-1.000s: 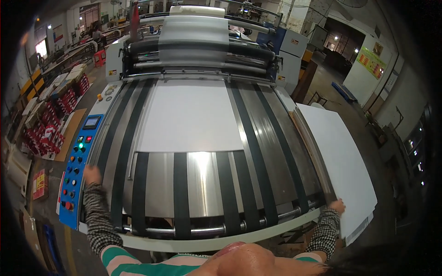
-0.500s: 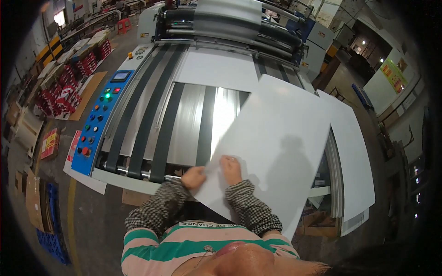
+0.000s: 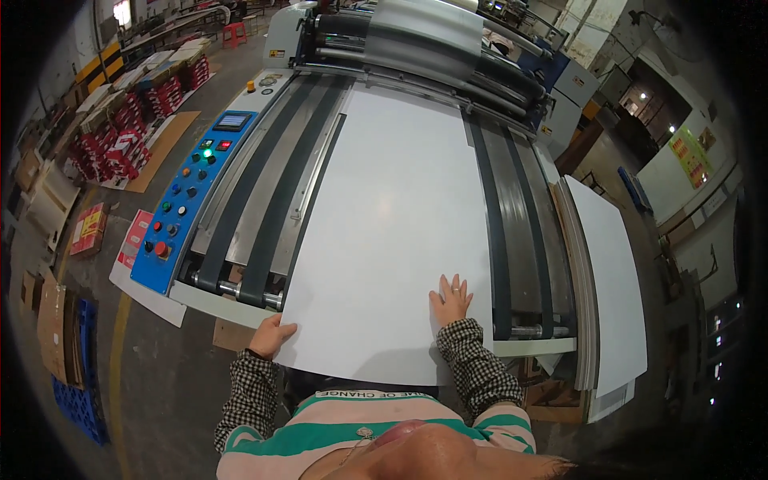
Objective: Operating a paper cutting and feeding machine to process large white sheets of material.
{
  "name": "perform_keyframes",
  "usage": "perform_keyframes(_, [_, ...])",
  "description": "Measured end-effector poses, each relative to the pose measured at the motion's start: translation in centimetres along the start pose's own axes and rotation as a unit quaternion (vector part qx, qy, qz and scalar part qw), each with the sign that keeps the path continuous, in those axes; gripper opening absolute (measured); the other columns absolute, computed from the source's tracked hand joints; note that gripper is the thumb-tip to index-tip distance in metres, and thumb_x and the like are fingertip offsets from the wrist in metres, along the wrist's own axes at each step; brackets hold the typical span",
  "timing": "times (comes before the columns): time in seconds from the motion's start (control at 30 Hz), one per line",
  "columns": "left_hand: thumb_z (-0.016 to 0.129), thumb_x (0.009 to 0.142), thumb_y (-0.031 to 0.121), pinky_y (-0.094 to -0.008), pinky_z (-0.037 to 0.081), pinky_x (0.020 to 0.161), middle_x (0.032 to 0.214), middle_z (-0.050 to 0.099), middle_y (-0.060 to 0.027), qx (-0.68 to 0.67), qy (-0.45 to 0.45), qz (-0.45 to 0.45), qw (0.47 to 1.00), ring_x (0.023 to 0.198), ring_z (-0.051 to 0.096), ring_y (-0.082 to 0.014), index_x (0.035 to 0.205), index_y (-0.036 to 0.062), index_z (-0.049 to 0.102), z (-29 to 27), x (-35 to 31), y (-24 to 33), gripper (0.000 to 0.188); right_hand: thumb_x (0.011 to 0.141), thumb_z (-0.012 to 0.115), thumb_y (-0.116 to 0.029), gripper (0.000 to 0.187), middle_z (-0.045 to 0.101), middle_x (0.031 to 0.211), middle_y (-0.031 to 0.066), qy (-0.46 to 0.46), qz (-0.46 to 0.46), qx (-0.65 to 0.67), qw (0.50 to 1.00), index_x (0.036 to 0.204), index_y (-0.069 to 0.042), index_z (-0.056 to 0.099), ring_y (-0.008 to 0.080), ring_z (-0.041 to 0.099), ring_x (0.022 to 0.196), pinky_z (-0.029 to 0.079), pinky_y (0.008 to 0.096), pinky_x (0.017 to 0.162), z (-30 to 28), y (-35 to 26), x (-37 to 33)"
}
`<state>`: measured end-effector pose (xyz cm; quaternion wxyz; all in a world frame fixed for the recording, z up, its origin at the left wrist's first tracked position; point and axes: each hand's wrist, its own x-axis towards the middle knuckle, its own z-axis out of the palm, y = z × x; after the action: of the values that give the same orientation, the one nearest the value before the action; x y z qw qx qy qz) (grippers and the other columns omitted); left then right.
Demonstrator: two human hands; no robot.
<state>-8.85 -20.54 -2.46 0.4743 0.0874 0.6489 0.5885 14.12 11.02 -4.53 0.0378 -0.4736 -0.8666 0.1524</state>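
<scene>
A large white sheet [image 3: 384,232] lies lengthwise over the dark belts of a feed table, its near edge overhanging the front by my waist. My left hand [image 3: 273,336] pinches the sheet's left edge close to the near corner, thumb on top and the other fingers partly hidden. Flat on the sheet near its right edge rests my right hand [image 3: 452,302], fingers spread. At the far end the sheet reaches the roller machine [image 3: 416,56], where glossy film [image 3: 424,32] wraps over the rollers.
Left of the belts [image 3: 280,192] runs a blue control panel [image 3: 182,192] with buttons and a small screen. A tall stack of white sheets [image 3: 612,280] stands at the right. Red-and-white bundles [image 3: 120,148], cardboard [image 3: 60,328] and a blue pallet [image 3: 80,408] occupy the left floor.
The sheet has swung from a slant at the right to lying straight along the belts. My left hand moved left to its edge; my right hand moved right and spread flat.
</scene>
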Motion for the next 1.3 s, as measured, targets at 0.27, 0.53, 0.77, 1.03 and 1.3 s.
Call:
perform_keyframes(0.27, [0.053,0.074,0.005,-0.0276,0.043,0.074,0.092,0.057,-0.0129,0.02,0.005,0.009,1.0,0.081,0.055,-0.0185,0.1,-0.0087,0.05,-0.7,6.1,3.8,0.03,0.08,0.043,-0.041,0.058,0.012,0.136,0.0177,-0.035,-0.024,-0.012,0.999,0.128,-0.014,0.028,0.0355,0.005,0.125,0.001,0.0492,0.099,-0.5,-1.6,7.0])
perform_keyframes(0.53, [0.056,0.071,0.012,-0.0285,0.045,0.063,0.076,0.059,-0.0138,0.212,0.166,0.047,0.962,0.069,0.057,-0.0177,0.094,-0.0064,0.054,-1.3,9.7,8.3,0.029,0.08,0.043,-0.039,0.055,0.017,0.134,0.0185,-0.019,-0.024,-0.03,0.999,0.126,-0.011,0.032,0.0353,0.009,0.125,0.005,0.047,0.1,-0.9,-2.6,14.3])
perform_keyframes(0.77, [0.054,0.075,0.013,-0.0274,0.043,0.054,0.07,0.058,-0.0088,0.352,0.266,0.278,0.853,0.057,0.054,-0.014,0.091,-0.0059,0.054,4.0,12.9,9.4,0.024,0.076,0.053,-0.022,0.028,0.045,0.116,0.0181,0.216,-0.132,0.131,0.959,0.096,-0.002,0.058,0.0333,0.035,0.114,0.024,0.0452,0.096,-2.0,7.3,15.5])
perform_keyframes(1.03, [0.051,0.078,0.014,-0.0294,0.043,0.059,0.071,0.057,-0.0108,0.267,0.342,0.204,0.877,0.063,0.053,-0.0156,0.085,-0.0055,0.054,-4.1,10.9,6.4,0.02,0.069,0.056,-0.015,0.028,0.053,0.103,0.0155,0.446,0.439,-0.345,0.7,0.095,-0.005,0.056,0.0307,0.046,0.101,0.037,0.0436,0.085,-18.7,32.1,-3.4])
perform_keyframes(1.3, [0.048,0.08,0.021,-0.0365,0.041,0.078,0.099,0.054,-0.0173,0.497,0.493,0.094,0.707,0.09,0.051,-0.0322,0.097,-0.0004,0.053,-10.8,10.2,11.1,0.028,0.075,0.05,-0.013,0.022,0.054,0.095,0.0168,0.118,0.454,-0.148,0.871,0.093,-0.004,0.057,0.0299,0.051,0.09,0.044,0.0419,0.074,-13.8,26.4,-5.7])
